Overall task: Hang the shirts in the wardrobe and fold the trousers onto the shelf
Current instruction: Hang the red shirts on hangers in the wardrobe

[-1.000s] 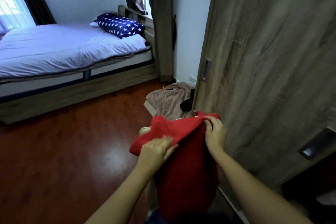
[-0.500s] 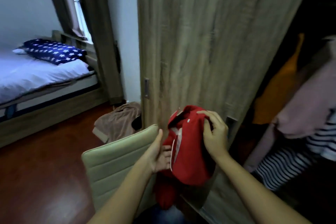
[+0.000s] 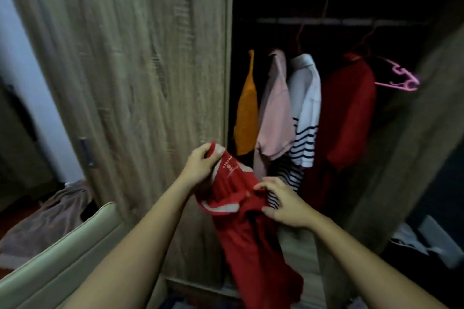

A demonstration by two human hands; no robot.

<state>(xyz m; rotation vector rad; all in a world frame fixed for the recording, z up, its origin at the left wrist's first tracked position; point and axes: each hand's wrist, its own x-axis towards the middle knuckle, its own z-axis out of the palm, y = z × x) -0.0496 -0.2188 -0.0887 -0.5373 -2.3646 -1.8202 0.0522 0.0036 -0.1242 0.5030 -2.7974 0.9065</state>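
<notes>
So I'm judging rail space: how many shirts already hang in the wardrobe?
4, left to right on the rail: orange shirt, pink shirt, striped white shirt, dark red shirt. Others may hide behind the right door.

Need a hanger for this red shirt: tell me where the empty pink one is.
In the head view, the pink hanger hangs empty from the rail at the far right of the wardrobe, just right of the hung red shirt.
</notes>
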